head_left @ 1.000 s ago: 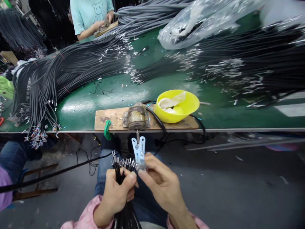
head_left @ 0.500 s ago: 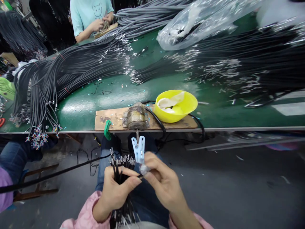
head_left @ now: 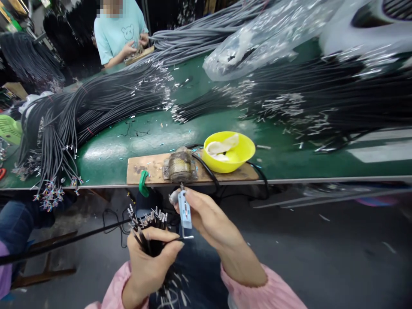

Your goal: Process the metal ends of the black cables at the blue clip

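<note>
My left hand [head_left: 151, 262] is closed around a bundle of thin black wires [head_left: 146, 225], their stripped metal tips fanning up and to the left. My right hand [head_left: 206, 216] pinches a light blue plastic clip [head_left: 185, 210] and holds it up against the small spindle below the taped motor [head_left: 179, 166]. One black wire runs from the clip's lower end back toward my left thumb. The motor sits on a wooden board [head_left: 144, 165] at the table edge, held there by a green clamp [head_left: 143, 180].
A yellow bowl [head_left: 240, 156] with white scraps stands on the board's right end. Large heaps of black and grey cables [head_left: 96, 98] cover the green table [head_left: 128, 146]. A clear plastic bag [head_left: 257, 38] lies at the back. Another person in a teal shirt [head_left: 120, 32] works across the table.
My right hand has carried the blue clip up from beside the wire bundle to the motor's spindle. My left hand with the bundle has dropped slightly lower and left.
</note>
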`<state>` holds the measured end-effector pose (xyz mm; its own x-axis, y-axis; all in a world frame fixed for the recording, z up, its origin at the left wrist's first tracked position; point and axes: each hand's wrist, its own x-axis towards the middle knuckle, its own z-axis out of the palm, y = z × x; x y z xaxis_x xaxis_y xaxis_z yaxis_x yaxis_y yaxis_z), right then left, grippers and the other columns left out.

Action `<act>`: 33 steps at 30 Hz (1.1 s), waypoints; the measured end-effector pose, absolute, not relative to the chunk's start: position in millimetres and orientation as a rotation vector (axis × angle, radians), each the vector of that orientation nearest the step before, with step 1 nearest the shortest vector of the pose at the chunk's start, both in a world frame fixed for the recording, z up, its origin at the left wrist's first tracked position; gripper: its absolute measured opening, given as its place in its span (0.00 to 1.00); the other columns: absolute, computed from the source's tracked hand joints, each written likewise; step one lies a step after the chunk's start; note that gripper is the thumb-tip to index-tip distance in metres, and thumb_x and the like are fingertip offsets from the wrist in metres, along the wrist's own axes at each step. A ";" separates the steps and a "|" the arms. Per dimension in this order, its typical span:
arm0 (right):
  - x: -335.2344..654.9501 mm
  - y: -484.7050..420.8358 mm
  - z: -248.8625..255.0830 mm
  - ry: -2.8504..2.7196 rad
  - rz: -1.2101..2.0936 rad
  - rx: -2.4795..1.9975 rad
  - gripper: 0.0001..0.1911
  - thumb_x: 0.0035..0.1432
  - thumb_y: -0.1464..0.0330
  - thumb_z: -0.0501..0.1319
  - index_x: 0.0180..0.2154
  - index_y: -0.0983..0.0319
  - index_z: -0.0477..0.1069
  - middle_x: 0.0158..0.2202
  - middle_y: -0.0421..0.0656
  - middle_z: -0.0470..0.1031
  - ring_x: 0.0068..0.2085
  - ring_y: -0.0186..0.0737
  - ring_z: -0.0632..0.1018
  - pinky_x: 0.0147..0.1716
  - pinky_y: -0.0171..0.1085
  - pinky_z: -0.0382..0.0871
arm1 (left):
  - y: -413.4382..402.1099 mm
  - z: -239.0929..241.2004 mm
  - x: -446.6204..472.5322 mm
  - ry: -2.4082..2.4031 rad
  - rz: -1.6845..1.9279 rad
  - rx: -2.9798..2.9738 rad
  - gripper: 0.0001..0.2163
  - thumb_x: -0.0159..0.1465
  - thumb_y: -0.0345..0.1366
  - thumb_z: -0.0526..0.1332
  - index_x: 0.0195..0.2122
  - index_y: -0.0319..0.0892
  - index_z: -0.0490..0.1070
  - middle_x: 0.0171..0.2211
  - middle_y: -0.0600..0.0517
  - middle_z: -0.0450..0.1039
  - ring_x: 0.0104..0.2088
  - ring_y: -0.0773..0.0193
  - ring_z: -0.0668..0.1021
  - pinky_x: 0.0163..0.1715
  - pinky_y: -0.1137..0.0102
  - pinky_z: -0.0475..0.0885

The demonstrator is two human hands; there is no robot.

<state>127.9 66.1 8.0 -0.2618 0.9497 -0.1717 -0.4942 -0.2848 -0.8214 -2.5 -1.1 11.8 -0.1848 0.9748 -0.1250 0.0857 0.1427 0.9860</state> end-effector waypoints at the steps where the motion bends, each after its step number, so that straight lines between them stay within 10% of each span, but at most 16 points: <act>1: 126.3 66.8 9.2 -0.775 1.745 -0.840 0.22 0.43 0.49 0.66 0.22 0.62 0.72 0.22 0.39 0.69 0.23 0.33 0.67 0.23 0.32 0.63 | 2.9 10.8 -4.7 1.454 1.156 1.086 0.07 0.45 0.43 0.71 0.19 0.46 0.80 0.19 0.50 0.79 0.22 0.57 0.79 0.24 0.66 0.76; 25: 120.8 58.2 -11.2 -0.613 1.828 -0.749 0.24 0.50 0.47 0.60 0.32 0.61 0.78 0.25 0.45 0.77 0.22 0.38 0.73 0.21 0.36 0.67 | 19.9 -2.7 -8.1 1.383 0.992 0.978 0.12 0.41 0.48 0.72 0.16 0.44 0.79 0.16 0.49 0.76 0.19 0.58 0.77 0.21 0.67 0.75; 33: 137.9 36.0 -29.4 -0.771 1.401 -0.958 0.15 0.53 0.56 0.62 0.28 0.61 0.72 0.21 0.39 0.68 0.22 0.35 0.67 0.21 0.34 0.64 | 1.3 -0.7 -3.8 1.391 0.990 1.134 0.10 0.49 0.45 0.69 0.23 0.43 0.81 0.15 0.49 0.75 0.14 0.64 0.73 0.13 0.72 0.68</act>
